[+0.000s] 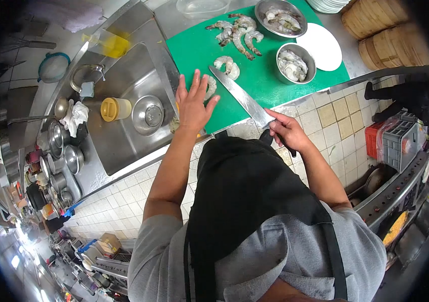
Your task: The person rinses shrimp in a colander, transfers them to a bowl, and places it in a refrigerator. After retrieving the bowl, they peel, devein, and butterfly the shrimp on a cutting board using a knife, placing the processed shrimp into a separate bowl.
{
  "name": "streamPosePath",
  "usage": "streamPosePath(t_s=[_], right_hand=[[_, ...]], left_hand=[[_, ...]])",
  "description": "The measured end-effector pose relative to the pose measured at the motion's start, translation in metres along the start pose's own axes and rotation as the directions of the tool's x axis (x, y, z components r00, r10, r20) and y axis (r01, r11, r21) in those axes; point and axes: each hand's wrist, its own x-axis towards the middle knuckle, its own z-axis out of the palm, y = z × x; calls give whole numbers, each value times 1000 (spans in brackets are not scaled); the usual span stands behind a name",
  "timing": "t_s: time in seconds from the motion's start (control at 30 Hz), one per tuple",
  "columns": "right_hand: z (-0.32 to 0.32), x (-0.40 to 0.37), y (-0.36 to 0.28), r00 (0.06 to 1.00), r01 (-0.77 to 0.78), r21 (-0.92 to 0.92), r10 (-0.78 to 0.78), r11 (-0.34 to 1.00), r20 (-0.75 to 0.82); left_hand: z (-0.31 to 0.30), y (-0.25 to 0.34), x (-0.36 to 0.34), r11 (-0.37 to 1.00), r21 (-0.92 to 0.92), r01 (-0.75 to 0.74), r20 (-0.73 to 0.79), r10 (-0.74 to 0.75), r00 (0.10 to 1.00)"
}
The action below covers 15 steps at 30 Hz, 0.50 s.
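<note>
My left hand is spread open at the left edge of the green cutting board, its fingers beside and partly over a shrimp. In my right hand is the dark handle of a kitchen knife. The long blade points up and left across the board, its tip close to a curled shrimp. Farther back on the board lies a group of shrimp with tails on. A metal bowl and a smaller metal bowl hold more shrimp.
A white plate lies between the bowls and bamboo steamers. Left of the board is a steel sink with a yellow-lidded container and a metal bowl. Stacked pans stand farther left; crates are at right.
</note>
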Motion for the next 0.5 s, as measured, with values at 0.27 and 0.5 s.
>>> streamPosePath(t_s=[0.27, 0.5], right_hand=[[-3, 3, 18, 999, 12, 20, -12, 1000, 32], [-3, 3, 17, 999, 8, 12, -8, 1000, 31]], left_hand=[[12, -5, -12, 991, 121, -50, 229, 21, 973], [16, -6, -14, 992, 114, -58, 237, 29, 971]])
